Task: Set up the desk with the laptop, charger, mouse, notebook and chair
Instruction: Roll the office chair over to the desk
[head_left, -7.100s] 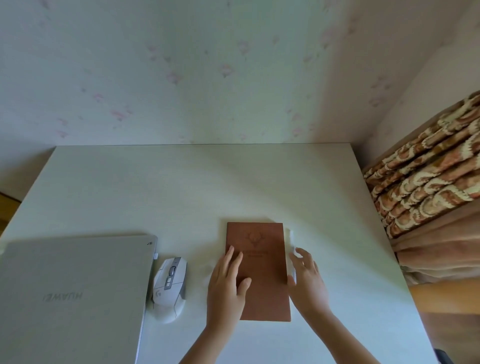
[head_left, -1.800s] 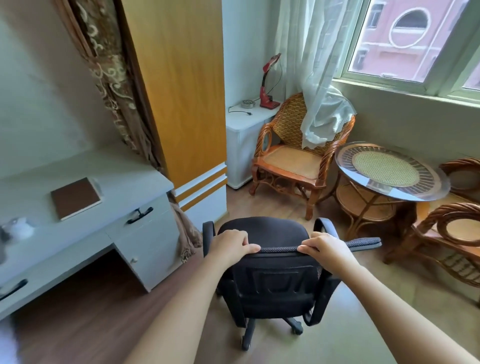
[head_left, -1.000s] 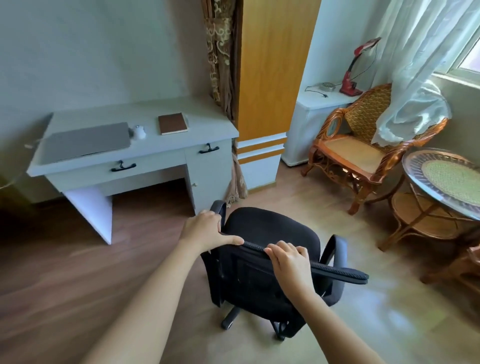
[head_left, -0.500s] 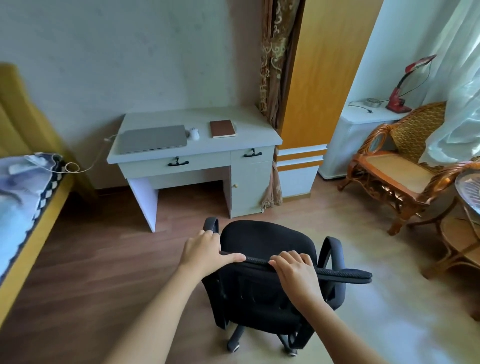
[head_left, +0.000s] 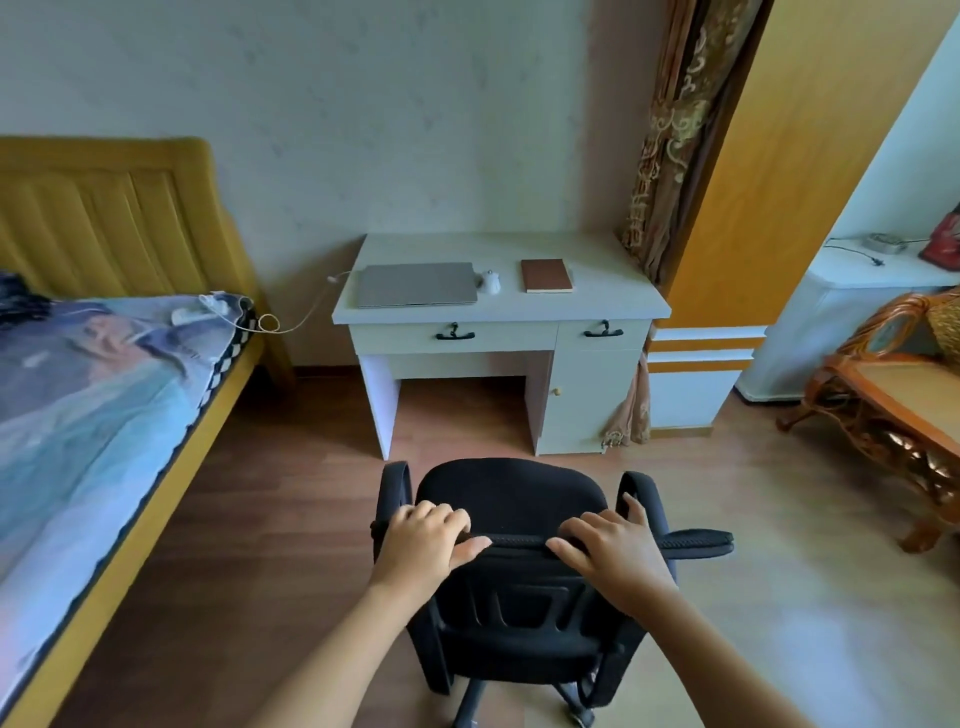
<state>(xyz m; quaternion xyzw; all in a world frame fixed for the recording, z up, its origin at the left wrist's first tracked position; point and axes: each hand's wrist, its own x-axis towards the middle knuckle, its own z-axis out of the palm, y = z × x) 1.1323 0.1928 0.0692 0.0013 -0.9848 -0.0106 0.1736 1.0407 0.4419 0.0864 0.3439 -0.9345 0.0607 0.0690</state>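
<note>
The person stands behind the black chair (head_left: 511, 499) with both hands on the top of its back. The left hand (head_left: 423, 538) is curled over the left end and the right hand (head_left: 610, 548) over the right end – each one is grasping the top edge. The chair sits on the wood floor (head_left: 291, 499), a short way from the counter (head_left: 613, 283), and its seat faces the open gap under it.

To do this step well, the person should push with both hands the same, so the chair rolls straight into the gap. Slow is best – the armrests could bump the drawer front.

The chair looks soft and padded, with round arms and wheels at the bottom. The counter is white, smooth and flat. On it lie a thin grey laptop (head_left: 415, 285), shut, a small white mouse (head_left: 489, 281) just beside it, and a brown notebook (head_left: 546, 275) near the mouse. A thin cord (head_left: 306, 317) runs from the laptop toward the bed (head_left: 93, 395).
</note>
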